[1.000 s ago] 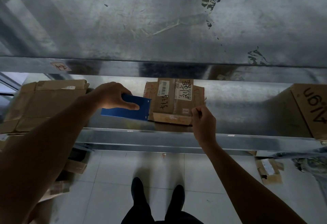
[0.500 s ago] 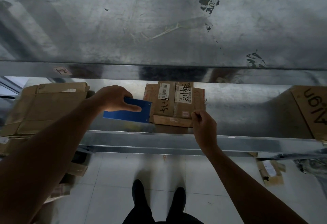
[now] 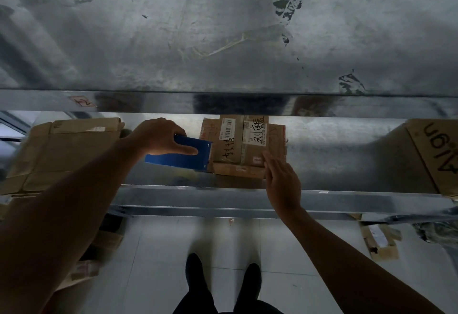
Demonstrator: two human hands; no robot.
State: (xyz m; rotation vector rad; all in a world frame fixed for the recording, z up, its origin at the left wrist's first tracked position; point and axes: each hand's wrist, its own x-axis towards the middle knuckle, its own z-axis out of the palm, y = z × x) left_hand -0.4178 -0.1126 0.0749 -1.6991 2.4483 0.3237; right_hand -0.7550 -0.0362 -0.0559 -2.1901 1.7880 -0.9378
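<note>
The right hand (image 3: pixel 282 182) has let go of its pinch on the box (image 3: pixel 238 145); its fingers now lie nearly straight on the near right corner, steadying rather than gripping. The left hand (image 3: pixel 158 137) still grips the blue device (image 3: pixel 178 161), its edge against the box's left side (likely a scan or a check). The box sits mid-shelf (image 3: pixel 347 155). It bears a barcode label (image 3: pixel 226 129) and black handwriting, unreadable here. A carton (image 3: pixel 436 150) to the right reads "Align".
</note>
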